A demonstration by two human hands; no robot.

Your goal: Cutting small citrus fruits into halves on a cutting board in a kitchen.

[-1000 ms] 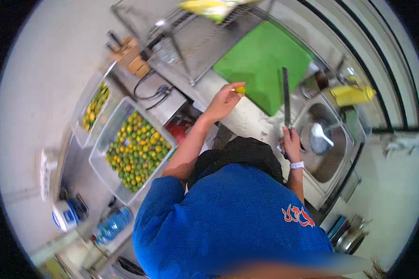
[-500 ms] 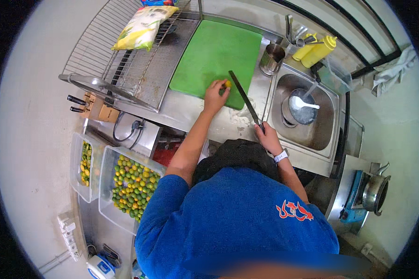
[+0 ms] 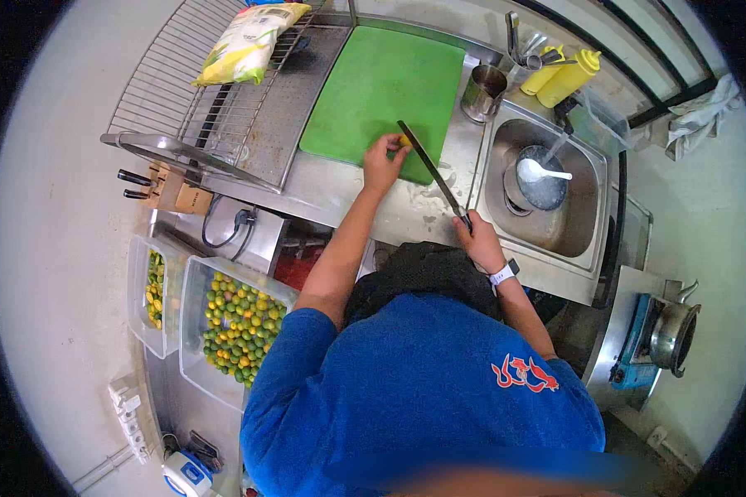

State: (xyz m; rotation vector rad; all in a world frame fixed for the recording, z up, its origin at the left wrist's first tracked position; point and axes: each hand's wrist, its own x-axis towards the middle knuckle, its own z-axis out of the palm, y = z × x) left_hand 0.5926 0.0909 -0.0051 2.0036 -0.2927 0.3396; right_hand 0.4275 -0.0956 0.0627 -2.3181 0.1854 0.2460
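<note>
At the left, a smaller plastic tub (image 3: pixel 139 290) of citrus pieces stands beside a larger clear tub (image 3: pixel 192 340) of whole green and orange citrus. Next, over the near part of the green cutting board (image 3: pixel 381 79) on the steel bench (image 3: pixel 307 192), the left hand (image 3: pixel 381 166) pinches one small yellow-orange citrus fruit (image 3: pixel 404 141) at its fingertips, on their right side. The long dark knife (image 3: pixel 429 166) slants just right of the fruit; whether blade and fruit touch, I cannot tell. Its handle sits in the curled fingers of the right hand (image 3: pixel 480 243), near the sink (image 3: pixel 547 255).
</note>
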